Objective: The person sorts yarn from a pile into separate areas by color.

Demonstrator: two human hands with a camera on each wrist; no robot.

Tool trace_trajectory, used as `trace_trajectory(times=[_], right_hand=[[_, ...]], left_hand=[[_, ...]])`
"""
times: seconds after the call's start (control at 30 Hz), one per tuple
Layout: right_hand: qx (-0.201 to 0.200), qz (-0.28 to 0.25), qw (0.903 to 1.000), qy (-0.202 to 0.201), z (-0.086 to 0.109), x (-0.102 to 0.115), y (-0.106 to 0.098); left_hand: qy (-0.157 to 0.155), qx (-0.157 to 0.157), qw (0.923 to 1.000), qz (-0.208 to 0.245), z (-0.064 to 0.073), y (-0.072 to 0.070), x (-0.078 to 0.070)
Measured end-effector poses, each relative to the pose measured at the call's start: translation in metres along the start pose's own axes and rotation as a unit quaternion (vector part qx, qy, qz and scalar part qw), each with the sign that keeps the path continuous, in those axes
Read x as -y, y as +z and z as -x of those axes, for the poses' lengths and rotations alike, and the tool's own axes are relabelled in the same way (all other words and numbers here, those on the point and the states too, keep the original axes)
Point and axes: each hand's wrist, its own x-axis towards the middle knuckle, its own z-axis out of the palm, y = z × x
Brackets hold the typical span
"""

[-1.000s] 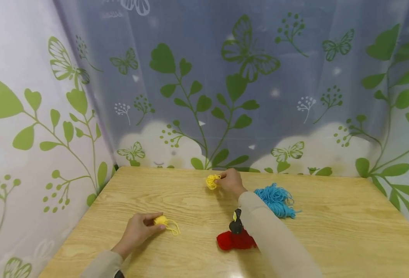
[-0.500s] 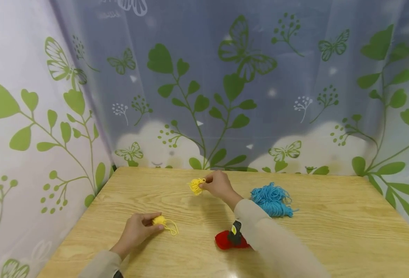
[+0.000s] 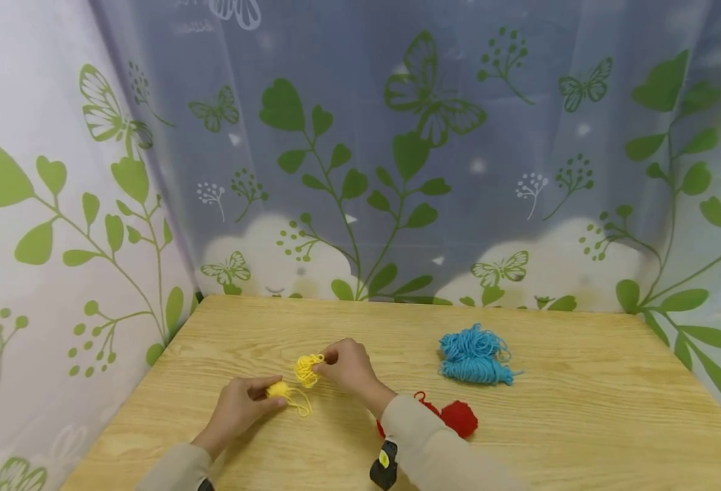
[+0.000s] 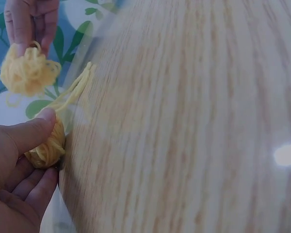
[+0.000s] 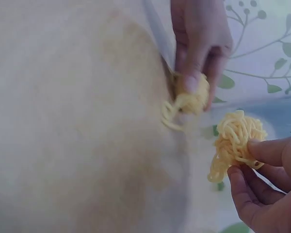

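My left hand (image 3: pixel 236 408) pinches a small ball of yellow yarn (image 3: pixel 279 391) at the left of the table, its loose loop trailing to the right. Between the thumb and fingers of my right hand (image 3: pixel 349 368) is a second, loopier bundle of yellow yarn (image 3: pixel 309 370), just behind and to the right of the first. In the right wrist view that bundle (image 5: pixel 236 141) shows tangled loops. The left wrist view shows the left hand's ball (image 4: pixel 51 145) between thumb and fingers, against the table surface. A narrow gap separates the two yellow pieces.
Two bundles of blue yarn (image 3: pixel 474 354) lie side by side at the back right of the wooden table (image 3: pixel 593 389). Red yarn (image 3: pixel 459 418) lies nearer, partly hidden by my right sleeve. A patterned curtain (image 3: pixel 360 170) hangs along the table's far edge.
My right hand has carried its yellow yarn bundle left and nearer, toward the ball in my left hand. More of the red yarn shows. The left hand has stayed in place.
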Motion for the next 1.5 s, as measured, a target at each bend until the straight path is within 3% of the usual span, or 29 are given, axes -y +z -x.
trace_trajectory(times=[0.27, 0.47, 0.97, 1.5], right_hand=[[-0.007, -0.018, 0.9998, 0.006, 0.010, -0.011, 0.031], [-0.023, -0.024, 0.9994, 0.010, 0.010, -0.017, 0.040], [-0.021, -0.033, 0.9989, 0.026, 0.011, -0.015, 0.039], [0.035, -0.037, 0.9986, 0.013, 0.012, -0.012, 0.027]], left_hand=[[-0.007, 0.000, 1.0000, 0.007, 0.001, 0.000, -0.003], [-0.018, 0.000, 0.9998, 0.011, 0.001, 0.001, -0.005], [-0.004, 0.002, 1.0000, 0.000, 0.000, 0.001, -0.002], [0.004, 0.007, 0.9999, -0.007, -0.001, -0.001, 0.000]])
